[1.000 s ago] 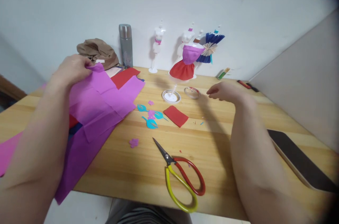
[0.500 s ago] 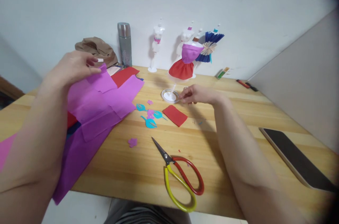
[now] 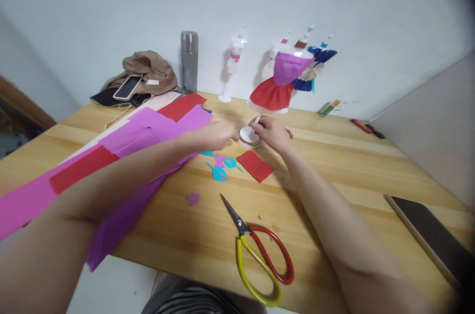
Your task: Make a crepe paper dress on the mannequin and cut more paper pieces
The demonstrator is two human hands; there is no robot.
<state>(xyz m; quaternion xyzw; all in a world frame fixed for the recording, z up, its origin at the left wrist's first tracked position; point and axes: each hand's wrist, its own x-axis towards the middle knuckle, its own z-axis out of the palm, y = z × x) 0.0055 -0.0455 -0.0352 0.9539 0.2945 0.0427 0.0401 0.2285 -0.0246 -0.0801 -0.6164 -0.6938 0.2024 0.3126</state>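
Note:
A small white dress-form stand wears a purple paper top (image 3: 291, 67) and a red paper skirt (image 3: 271, 95), and it leans to the right. Its pole is pinched in my right hand (image 3: 272, 132), just above the round white base (image 3: 248, 136). A ring with a gold-brown edge shows around the base's rim. My left hand (image 3: 218, 135), slightly blurred with its fingers curled, reaches the ring's left edge; what its fingertips hold cannot be made out. Nearer me lie a red paper piece (image 3: 255, 165), blue paper leaves (image 3: 218, 172) and purple paper flowers (image 3: 193, 199).
Scissors (image 3: 241, 226) lie in front, with a phone (image 3: 426, 235) to the right. Purple paper sheets (image 3: 129, 133) spread across the left. Behind stand a flask (image 3: 190, 64), a bare dress form (image 3: 235, 59) and a blue-dressed one (image 3: 306, 84); brown cloth (image 3: 152, 69) is heaped back left.
My left hand has come from the purple sheets to the base. My right hand has moved from beside the base onto the pole, and the dress form leans more. The view has shifted left.

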